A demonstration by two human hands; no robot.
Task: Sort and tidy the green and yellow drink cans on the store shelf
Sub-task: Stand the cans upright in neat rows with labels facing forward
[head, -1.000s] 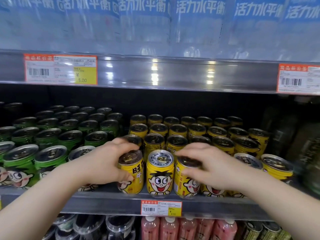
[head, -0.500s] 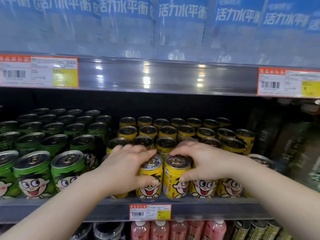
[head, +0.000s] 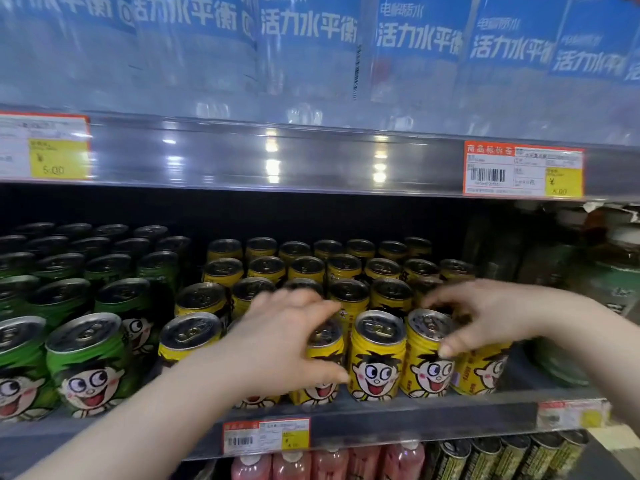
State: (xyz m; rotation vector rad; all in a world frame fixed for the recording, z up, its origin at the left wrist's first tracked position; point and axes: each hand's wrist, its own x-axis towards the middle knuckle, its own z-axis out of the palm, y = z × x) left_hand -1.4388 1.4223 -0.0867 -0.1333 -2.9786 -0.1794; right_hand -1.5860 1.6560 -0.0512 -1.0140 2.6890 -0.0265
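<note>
Green cans (head: 86, 362) with cartoon faces fill the left part of the middle shelf (head: 433, 414). Yellow cans (head: 377, 358) of the same design fill the centre, in rows running to the back. My left hand (head: 277, 344) grips a front-row yellow can (head: 323, 372), fingers over its top and thumb on its side. My right hand (head: 485, 317) grips another front-row yellow can (head: 427, 368) two places to the right, fingers curled over its rim and thumb on its side. One yellow can stands untouched between the two held ones.
Dark green bottles (head: 588, 292) stand to the right of the yellow cans. Blue-labelled bottles (head: 311, 46) line the shelf above. Below are pink bottles (head: 346, 462) and dark cans (head: 502, 455). Price tags (head: 523, 171) hang on the shelf edges.
The view has swung left. Both hands have each moved one can to the right along the front row of yellow cans, which now shows its faces to the front.
</note>
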